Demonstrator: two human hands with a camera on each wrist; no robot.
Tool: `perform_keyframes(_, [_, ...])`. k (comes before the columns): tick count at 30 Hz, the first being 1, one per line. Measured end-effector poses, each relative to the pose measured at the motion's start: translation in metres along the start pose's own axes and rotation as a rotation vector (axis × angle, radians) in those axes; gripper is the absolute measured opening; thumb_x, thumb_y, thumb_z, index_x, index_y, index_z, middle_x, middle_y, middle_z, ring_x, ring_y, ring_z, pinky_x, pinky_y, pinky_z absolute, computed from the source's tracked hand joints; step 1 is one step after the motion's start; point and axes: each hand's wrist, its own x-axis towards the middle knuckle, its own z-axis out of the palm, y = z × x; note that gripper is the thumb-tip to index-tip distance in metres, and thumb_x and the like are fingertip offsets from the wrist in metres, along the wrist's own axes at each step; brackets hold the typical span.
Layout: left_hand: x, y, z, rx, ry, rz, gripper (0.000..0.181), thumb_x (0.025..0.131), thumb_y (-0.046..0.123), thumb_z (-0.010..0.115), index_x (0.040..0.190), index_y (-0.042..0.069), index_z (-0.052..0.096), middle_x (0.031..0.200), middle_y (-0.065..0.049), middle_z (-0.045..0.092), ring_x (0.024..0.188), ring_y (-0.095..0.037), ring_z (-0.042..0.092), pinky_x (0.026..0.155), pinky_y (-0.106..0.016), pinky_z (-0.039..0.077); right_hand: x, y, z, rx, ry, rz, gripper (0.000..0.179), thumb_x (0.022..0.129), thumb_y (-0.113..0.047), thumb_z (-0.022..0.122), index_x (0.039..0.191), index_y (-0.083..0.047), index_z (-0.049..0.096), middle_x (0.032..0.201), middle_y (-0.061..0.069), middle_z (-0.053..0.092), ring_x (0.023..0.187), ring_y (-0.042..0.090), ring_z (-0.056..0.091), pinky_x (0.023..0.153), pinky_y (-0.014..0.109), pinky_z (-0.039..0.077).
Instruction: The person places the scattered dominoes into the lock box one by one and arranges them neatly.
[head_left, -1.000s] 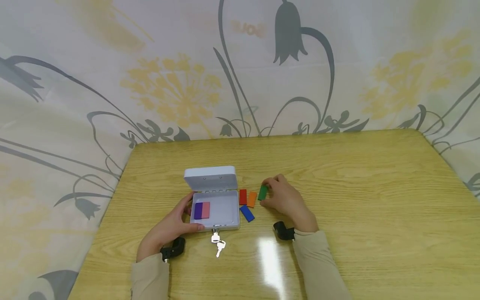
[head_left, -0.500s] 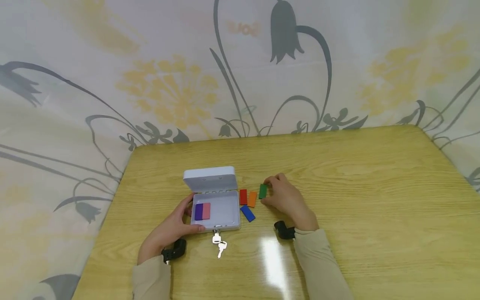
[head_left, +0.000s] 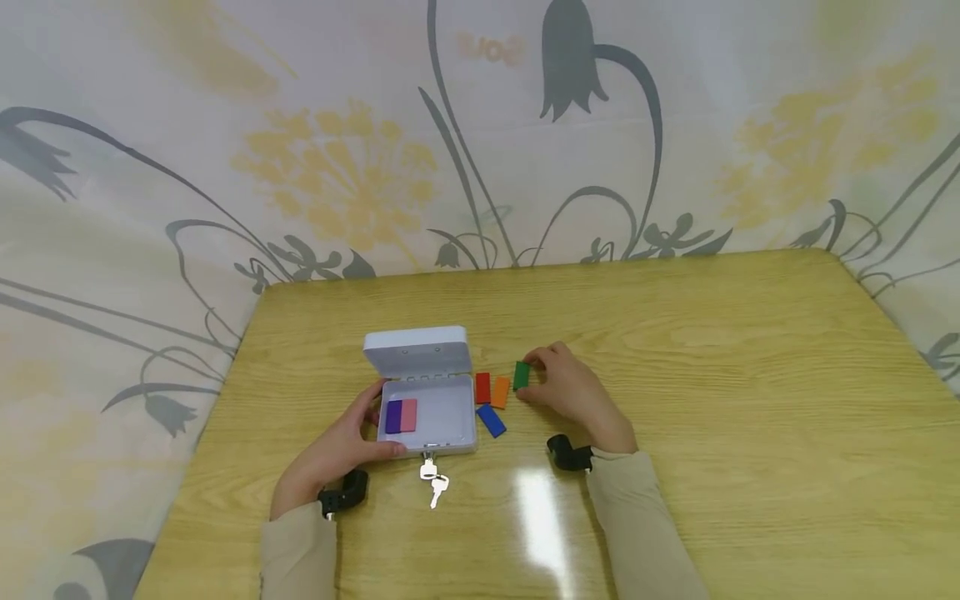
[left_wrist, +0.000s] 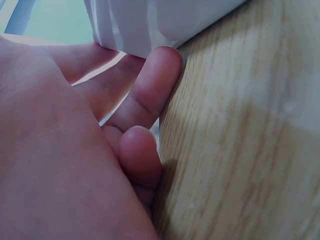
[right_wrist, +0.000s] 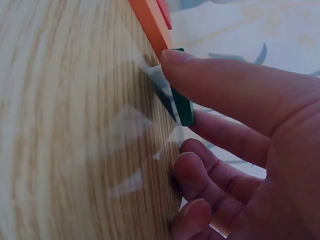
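A white cash box (head_left: 442, 417) stands on the table with its lid (head_left: 417, 352) raised. My left hand (head_left: 337, 446) holds it by the left side, thumb at the front edge and fingers toward the back corner; in the left wrist view the fingers (left_wrist: 155, 82) lie along its white wall. Inside, a purple tile (head_left: 394, 417) and a pink tile (head_left: 408, 415) lie side by side. To the right of the box my right hand (head_left: 573, 396) pinches a green tile (head_left: 521, 376) between thumb and forefinger. In the right wrist view the green tile (right_wrist: 184, 107) is tilted, close over the wood.
Between box and right hand lie a red tile (head_left: 483, 388), an orange tile (head_left: 500, 392) and a blue tile (head_left: 492, 421). Two keys (head_left: 433, 479) hang from the lock at the box front. The wooden table (head_left: 712, 375) meets a floral-patterned cloth (head_left: 675, 142) behind.
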Motion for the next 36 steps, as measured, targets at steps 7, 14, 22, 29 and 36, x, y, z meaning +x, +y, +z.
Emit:
perform_keyframes(7, [0.0026,0.0019,-0.0047,0.020,0.003,0.006,0.100,0.069,0.030,0.077,0.144,0.022,0.011,0.114,-0.012,0.044,0.098,-0.024,0.042,0.084,-0.038,0.035,0.0041,-0.0005,-0.0039,0.061,0.007,-0.007,0.048,0.075,-0.034,0.070,0.113,-0.010,0.056,0.104,0.006,0.048,0.092,0.021,0.049,0.081,0.038,0.040])
perform_keyframes(14, [0.0011,0.0052,-0.0054,0.029,0.007,-0.016,0.101,0.068,0.032,0.077,0.144,0.024,0.011,0.118,-0.011,0.043,0.099,-0.023,0.042,0.083,-0.037,0.036,0.0065,0.0009,-0.0026,0.093,-0.010,0.004,0.050,0.074,-0.036,0.071,0.113,-0.009,0.056,0.104,0.005,0.048,0.093,0.020,0.048,0.082,0.037,0.039])
perform_keyframes(22, [-0.0012,0.0027,-0.0030,0.050,0.027,-0.030,0.102,0.068,0.034,0.077,0.144,0.023,0.011,0.117,-0.010,0.044,0.100,-0.022,0.041,0.087,-0.041,0.032,0.0064,0.0012,-0.0024,0.100,-0.006,-0.008,0.050,0.073,-0.037,0.072,0.111,-0.008,0.057,0.100,0.005,0.050,0.089,0.020,0.048,0.081,0.036,0.039])
perform_keyframes(29, [-0.0033,0.0010,0.0009,0.024,0.020,-0.041,0.100,0.068,0.032,0.077,0.143,0.026,0.012,0.116,-0.009,0.043,0.099,-0.022,0.041,0.087,-0.040,0.032,0.0025,0.0019,-0.0009,0.091,-0.009,-0.002,0.049,0.073,-0.037,0.072,0.109,-0.006,0.058,0.098,0.006,0.051,0.086,0.019,0.047,0.079,0.036,0.039])
perform_keyframes(36, [-0.0016,0.0001,0.0003,0.041,0.022,-0.032,0.100,0.067,0.033,0.077,0.143,0.024,0.012,0.112,-0.009,0.045,0.098,-0.021,0.041,0.086,-0.039,0.031,0.0009,0.0018,-0.0002,0.114,-0.002,0.019,0.050,0.073,-0.037,0.072,0.109,-0.007,0.058,0.100,0.005,0.052,0.089,0.019,0.048,0.081,0.037,0.039])
